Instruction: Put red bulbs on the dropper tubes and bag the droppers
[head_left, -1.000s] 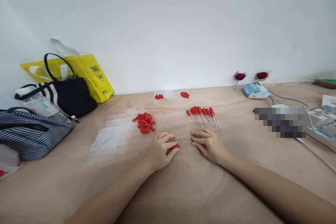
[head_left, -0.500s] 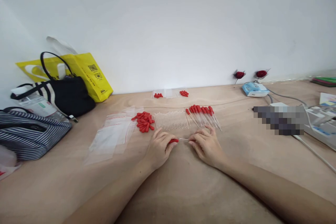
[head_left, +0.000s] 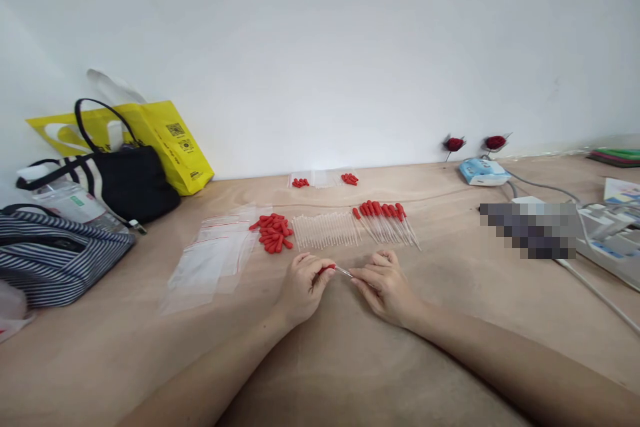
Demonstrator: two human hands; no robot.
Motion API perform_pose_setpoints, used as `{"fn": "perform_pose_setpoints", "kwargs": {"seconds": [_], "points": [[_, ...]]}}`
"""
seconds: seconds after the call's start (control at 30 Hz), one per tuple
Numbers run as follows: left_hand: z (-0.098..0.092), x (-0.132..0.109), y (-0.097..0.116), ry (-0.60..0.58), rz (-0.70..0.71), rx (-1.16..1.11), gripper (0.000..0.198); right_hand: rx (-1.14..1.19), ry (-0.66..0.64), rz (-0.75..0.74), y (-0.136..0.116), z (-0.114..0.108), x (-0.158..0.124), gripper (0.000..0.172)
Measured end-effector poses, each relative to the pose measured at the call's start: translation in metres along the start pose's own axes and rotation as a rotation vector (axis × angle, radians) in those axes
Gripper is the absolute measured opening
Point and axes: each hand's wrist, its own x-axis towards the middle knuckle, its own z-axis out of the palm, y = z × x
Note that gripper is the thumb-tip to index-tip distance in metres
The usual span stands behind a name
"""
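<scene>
— Now, what is the left hand (head_left: pixel 304 285) holding?

— Its grip is pinched shut on a red cap (head_left: pixel 328 268), thumb against fingertips. The right hand (head_left: pixel 384 285) has its grip closed on the far end of a clear tube (head_left: pixel 344 271). The tube slants between the two hands, just above the table (head_left: pixel 350 367).

— Has anything changed in the last second?

— Yes. A second ago both hands lay low on the table, and the cap and tube were a little apart. Since then the hands have lifted and drawn closer. Now the tube's near end meets the cap, and less of the tube shows. I judge that the two pieces are being joined, though I cannot tell how far in the tube sits.

— What lies around them?

— Just beyond the hands there is a pile of caps (head_left: pixel 273 233). A row of bare tubes (head_left: pixel 326 230) lies to its right, and then a row of capped tubes (head_left: pixel 385 221). Clear bags (head_left: pixel 210 260) are spread to the left. Two small bags (head_left: pixel 323 179) holding a few caps lie by the wall.

— Is anything in the way?

— Nothing lies between the hands and those rows. A black bag (head_left: pixel 135 183), a yellow bag (head_left: pixel 167 137) and a striped bag (head_left: pixel 55 253) sit well off to the left. A blue box (head_left: pixel 483 171) and a cable (head_left: pixel 595 290) are well off to the right.
</scene>
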Motion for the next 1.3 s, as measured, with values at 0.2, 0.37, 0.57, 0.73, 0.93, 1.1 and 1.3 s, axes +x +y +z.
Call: {"fn": "perform_pose_setpoints", "kwargs": {"seconds": [0.2, 0.37, 0.57, 0.73, 0.93, 1.1, 1.3], "points": [[-0.001, -0.002, 0.0, 0.005, 0.072, 0.053, 0.016, -0.054, -0.044, -0.101, 0.005, -0.009, 0.006, 0.021], [-0.001, -0.003, 0.004, -0.006, 0.168, 0.132, 0.018, -0.105, -0.069, -0.163, 0.006, -0.015, 0.007, 0.022], [0.002, -0.004, 0.006, -0.007, 0.238, 0.152, 0.02, -0.047, -0.056, -0.111, 0.005, -0.011, 0.005, 0.022], [0.001, -0.005, 0.008, -0.045, 0.231, 0.164, 0.019, -0.012, -0.089, -0.091, 0.002, -0.007, 0.008, 0.023], [-0.001, -0.003, 0.007, -0.069, 0.22, 0.181, 0.019, -0.003, -0.138, -0.088, 0.004, -0.005, 0.011, 0.026], [-0.006, -0.001, 0.005, -0.008, 0.305, 0.251, 0.017, 0.062, -0.174, -0.028, 0.004, -0.005, 0.01, 0.025], [-0.009, 0.0, 0.005, 0.048, 0.335, 0.267, 0.02, 0.068, -0.226, 0.031, 0.0, -0.012, 0.014, 0.025]]}}
